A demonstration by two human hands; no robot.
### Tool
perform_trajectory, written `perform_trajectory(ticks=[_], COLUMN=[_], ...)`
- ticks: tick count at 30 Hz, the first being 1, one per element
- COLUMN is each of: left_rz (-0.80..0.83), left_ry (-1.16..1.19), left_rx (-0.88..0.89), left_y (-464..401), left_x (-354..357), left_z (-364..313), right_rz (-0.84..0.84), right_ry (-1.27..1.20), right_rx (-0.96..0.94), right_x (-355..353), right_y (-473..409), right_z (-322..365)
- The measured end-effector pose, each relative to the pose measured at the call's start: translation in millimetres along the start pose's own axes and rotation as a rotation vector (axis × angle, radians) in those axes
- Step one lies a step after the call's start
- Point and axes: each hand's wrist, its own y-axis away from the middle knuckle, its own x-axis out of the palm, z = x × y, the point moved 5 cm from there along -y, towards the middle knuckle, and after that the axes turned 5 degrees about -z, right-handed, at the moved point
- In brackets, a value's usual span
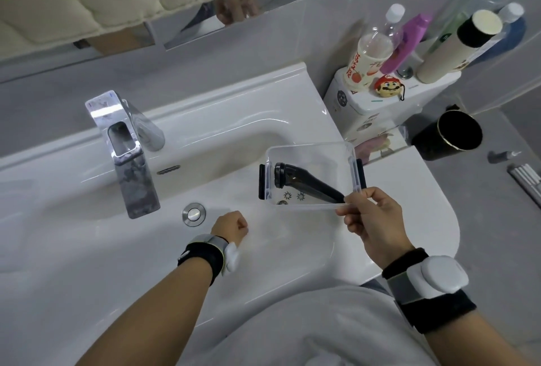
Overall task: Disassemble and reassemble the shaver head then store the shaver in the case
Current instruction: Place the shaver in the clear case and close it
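Two forearms reach over a white sink, each with a black wristband. Right hand pinches the near rim of a clear case between thumb and fingers, holding it tilted above the basin. One black shaver lies inside, head toward the faucet, its handle end just beside the pinching fingertips. Three small round cutter parts lie loose on the case floor under the shaver. Left hand is a closed fist over the basin, near the drain; whether it holds anything is hidden.
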Motion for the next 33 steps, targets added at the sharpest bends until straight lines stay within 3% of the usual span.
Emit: perform_trajectory(ticks=[9,20,23,27,33], left_rz=[-0.089,-0.277,-0.277,-0.306,-0.231], left_ry=[0.524,0.787,0.659,0.263,0.116], left_rx=[-0.11,0.14,0.282,0.474,0.489], left_y=[64.1,141.8,158.7,170.2,175.4], left_x=[-23.4,-102.0,-105.7,-93.3,-79.4], left_z=[18.6,-43.8,-74.7,-107.1,-111.7], right_rz=[0.04,0.127,0.172,0.211,0.286], right_ry=[-0.019,0.012,0.021,0.046,0.061], right_rx=[-0.031,-0.058,-0.067,-0.081,-0.099], right_x=[-6.5,-8.0,-5.3,0.3,4.0], right_y=[21.0,39.9,44.6,48.6,53.0], right_z=[-11.4,-29.8,-32.0,-33.8,-35.1])
